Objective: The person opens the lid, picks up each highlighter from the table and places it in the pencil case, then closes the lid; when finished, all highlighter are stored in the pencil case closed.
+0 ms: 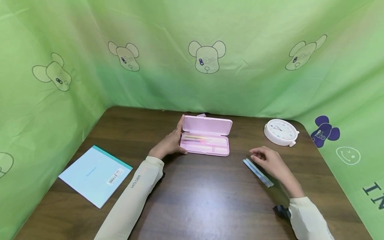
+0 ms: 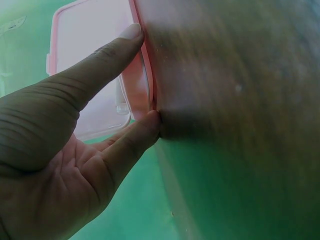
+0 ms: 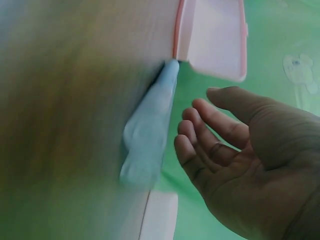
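Note:
A pink pencil case [image 1: 205, 153] lies unfolded near the table's back edge, its lid [image 1: 207, 125] tipped up behind the tray. Several slim pens or pencils [image 1: 195, 137] lie in its rear compartment. My left hand [image 1: 169, 143] grips the case's left end, thumb at the front corner and a finger up by the lid. In the left wrist view the thumb [image 2: 102, 62] presses on the pink rim. Over a pair of slim light-blue strips [image 1: 258, 172], my right hand [image 1: 270, 161] hovers with loosely bent fingers and nothing in them. Blur hides what kind of strips [image 3: 150, 130] these are.
A white round clock [image 1: 280, 132] lies face up at the back right. At the left is a light-blue notebook [image 1: 96, 176] with a teal spine and a barcode label. Green printed cloth [image 1: 168, 76] hangs behind and beside the brown table [image 1: 192, 200].

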Tool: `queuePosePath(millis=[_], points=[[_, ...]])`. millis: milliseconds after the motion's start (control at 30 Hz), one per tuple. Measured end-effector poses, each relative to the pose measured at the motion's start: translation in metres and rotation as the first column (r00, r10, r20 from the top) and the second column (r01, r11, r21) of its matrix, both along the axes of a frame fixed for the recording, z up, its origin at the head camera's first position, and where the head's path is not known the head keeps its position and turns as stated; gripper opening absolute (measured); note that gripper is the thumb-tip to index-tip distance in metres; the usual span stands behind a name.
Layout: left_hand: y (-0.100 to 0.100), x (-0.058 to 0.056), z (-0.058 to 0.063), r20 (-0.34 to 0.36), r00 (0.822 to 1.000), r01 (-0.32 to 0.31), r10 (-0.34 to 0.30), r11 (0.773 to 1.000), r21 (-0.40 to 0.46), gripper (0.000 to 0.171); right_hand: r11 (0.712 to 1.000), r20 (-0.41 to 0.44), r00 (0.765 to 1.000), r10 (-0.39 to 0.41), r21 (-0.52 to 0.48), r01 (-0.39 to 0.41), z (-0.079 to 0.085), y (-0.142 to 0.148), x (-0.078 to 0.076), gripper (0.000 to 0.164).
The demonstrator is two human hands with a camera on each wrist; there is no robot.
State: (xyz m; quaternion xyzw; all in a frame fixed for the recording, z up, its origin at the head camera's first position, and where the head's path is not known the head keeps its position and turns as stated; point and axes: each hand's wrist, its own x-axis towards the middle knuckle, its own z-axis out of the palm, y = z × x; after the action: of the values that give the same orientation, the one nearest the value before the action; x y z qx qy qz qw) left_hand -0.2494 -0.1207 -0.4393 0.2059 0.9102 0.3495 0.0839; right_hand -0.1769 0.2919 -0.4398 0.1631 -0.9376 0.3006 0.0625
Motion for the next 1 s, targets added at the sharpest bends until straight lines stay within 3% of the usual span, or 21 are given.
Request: queuePosePath(millis=[333,467,633,733,800,867,1000], points=[[0.001,0.002,0.004,0.016,1.0,-0.005,0.005,1.0,-0.008,0.152,0.997,0.122,0.99,-0.071,0.002,0.071,-0.006,0.052,0.046,0.015],[0.002,0.002,0.004,0.023,1.0,-0.009,0.009,1.0,-0.001,0.151,0.997,0.177,0.981,-0.08,-0.001,0.082,-0.007,0.066,0.057,0.016],[0.0,0.0,-0.002,0.027,1.0,-0.006,0.006,1.0,0.011,0.154,0.997,0.219,0.974,-0.054,-0.039,0.064,-0.01,0.07,0.061,0.017],[-0.004,-0.01,-0.018,-0.006,1.0,0.002,-0.002,1.0,0.015,0.16,0.997,0.213,0.977,-0.013,-0.077,0.03,-0.012,0.068,0.062,0.016],[-0.004,-0.011,-0.02,-0.004,1.0,0.004,-0.004,1.0,0.021,0.16,0.996,0.205,0.979,0.005,-0.09,0.014,-0.013,0.067,0.061,0.015],[-0.004,-0.01,-0.017,0.001,1.0,0.004,-0.004,1.0,0.023,0.159,0.996,0.205,0.979,0.015,-0.094,0.004,-0.014,0.067,0.061,0.015],[0.001,0.001,0.001,0.029,1.0,-0.001,0.001,1.0,0.012,0.154,0.995,0.233,0.972,0.011,-0.096,0.012,-0.014,0.066,0.06,0.016]])
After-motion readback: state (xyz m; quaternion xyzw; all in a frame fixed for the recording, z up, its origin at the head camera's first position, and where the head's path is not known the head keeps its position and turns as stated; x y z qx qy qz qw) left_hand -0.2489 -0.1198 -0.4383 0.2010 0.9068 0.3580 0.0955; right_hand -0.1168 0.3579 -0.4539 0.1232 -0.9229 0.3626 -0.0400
